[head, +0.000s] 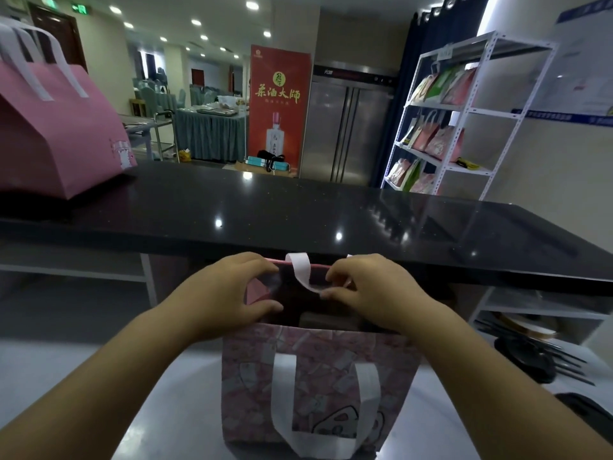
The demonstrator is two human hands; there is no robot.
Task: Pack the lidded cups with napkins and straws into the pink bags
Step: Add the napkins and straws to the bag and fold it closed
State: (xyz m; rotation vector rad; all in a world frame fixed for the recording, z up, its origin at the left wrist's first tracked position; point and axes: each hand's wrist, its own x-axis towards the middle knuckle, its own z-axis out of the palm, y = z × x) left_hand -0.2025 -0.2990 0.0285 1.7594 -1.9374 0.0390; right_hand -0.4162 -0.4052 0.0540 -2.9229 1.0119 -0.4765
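A pink patterned bag [318, 376] with white handles stands upright on the low white surface right in front of me, its mouth open. My left hand [229, 290] grips the bag's left rim, thumb on the near side and fingers on the far side. My right hand [368, 290] pinches the far white handle [302, 270] and the right rim. Inside the dark opening something brownish [328, 318] shows; I cannot tell what it is. No napkin or straw is visible.
A black glossy counter [298, 210] runs across just behind the bag. A second pink bag [56, 127] with white handles stands on its far left. A white shelf rack [464, 121] with bags is at the back right. Dark utensils [530, 353] lie at the right.
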